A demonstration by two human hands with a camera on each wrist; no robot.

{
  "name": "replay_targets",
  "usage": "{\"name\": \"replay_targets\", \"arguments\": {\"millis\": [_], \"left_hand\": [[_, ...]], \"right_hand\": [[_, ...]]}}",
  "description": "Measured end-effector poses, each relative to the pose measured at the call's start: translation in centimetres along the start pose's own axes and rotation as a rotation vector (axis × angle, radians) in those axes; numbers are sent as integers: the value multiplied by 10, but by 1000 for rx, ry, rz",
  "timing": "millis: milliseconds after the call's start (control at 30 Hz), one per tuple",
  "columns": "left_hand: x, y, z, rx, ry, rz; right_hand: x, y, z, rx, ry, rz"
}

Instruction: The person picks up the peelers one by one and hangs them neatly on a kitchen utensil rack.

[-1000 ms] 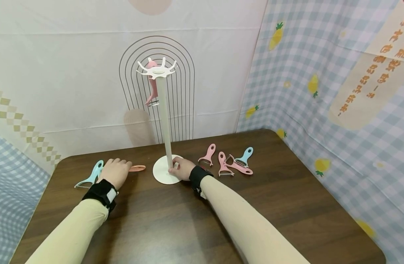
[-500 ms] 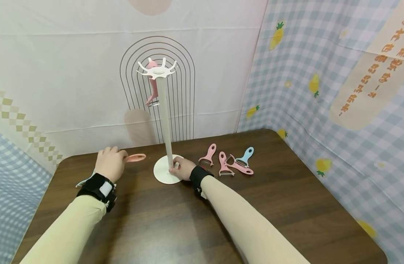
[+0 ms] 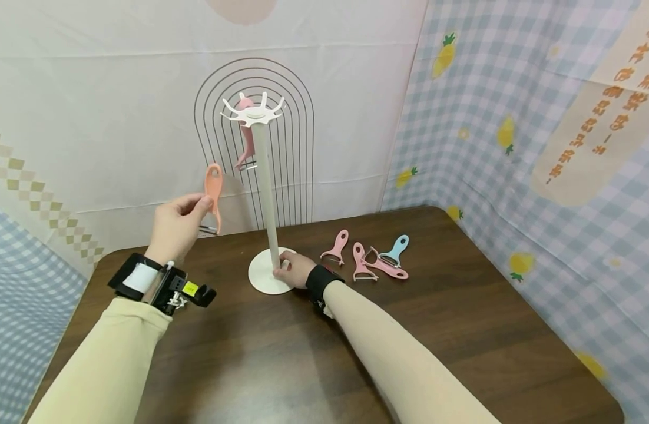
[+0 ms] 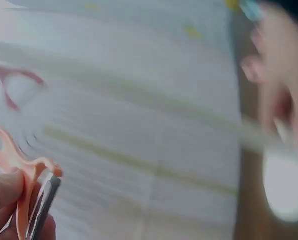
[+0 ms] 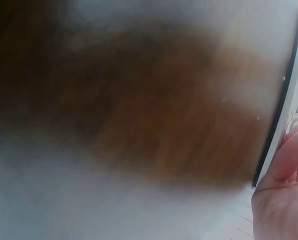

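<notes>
My left hand (image 3: 177, 227) pinches an orange Y-shaped peeler (image 3: 213, 184), raised above the table left of the white hook stand (image 3: 267, 194). Its holed handle points up and its blade down; the left wrist view shows the peeler (image 4: 19, 162) between thumb and fingers. With thumb and fingers, my right hand (image 3: 297, 271) holds the foot of the stand's pole, just over the round base (image 3: 258, 277). A pink peeler (image 3: 247, 144) hangs from a hook at the back left of the stand's top. In the right wrist view, my right hand (image 5: 281, 200) is by the base's edge.
Right of the stand lie several peelers: a pink peeler (image 3: 339, 242), another pink peeler (image 3: 359, 259), a third pink peeler (image 3: 390, 271) and a light blue peeler (image 3: 397, 250), partly overlapping. Behind the brown table (image 3: 436, 330) hangs a white cloth (image 3: 351, 118).
My left hand has picked the orange peeler up off the table and turned it handle up. The light blue peeler on the left is now hidden behind the left wrist. My right hand stays put.
</notes>
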State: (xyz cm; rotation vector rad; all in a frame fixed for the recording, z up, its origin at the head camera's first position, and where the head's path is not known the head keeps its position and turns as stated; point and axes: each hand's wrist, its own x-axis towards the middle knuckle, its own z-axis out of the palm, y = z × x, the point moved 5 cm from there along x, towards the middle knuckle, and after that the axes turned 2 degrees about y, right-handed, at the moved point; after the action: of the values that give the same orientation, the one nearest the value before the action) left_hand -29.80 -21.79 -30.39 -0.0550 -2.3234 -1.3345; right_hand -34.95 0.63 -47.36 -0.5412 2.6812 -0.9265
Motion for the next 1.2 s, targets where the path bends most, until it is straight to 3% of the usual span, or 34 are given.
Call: {"name": "replay_targets", "arguments": {"millis": [100,233,467,800,1200], "left_hand": [[3,14,6,-181,-9,-77],[8,32,10,-339,3,-108],[19,56,14,-532,30,-125],[44,87,6,-649,64,-98],[47,97,7,-656,10,-91]], "right_hand": [[2,2,0,0,-1,-14],[5,6,1,5,6,-20],[2,2,0,-11,6,-15],[1,-3,0,-15,12,-15],[1,0,0,-14,7,-2]]}}
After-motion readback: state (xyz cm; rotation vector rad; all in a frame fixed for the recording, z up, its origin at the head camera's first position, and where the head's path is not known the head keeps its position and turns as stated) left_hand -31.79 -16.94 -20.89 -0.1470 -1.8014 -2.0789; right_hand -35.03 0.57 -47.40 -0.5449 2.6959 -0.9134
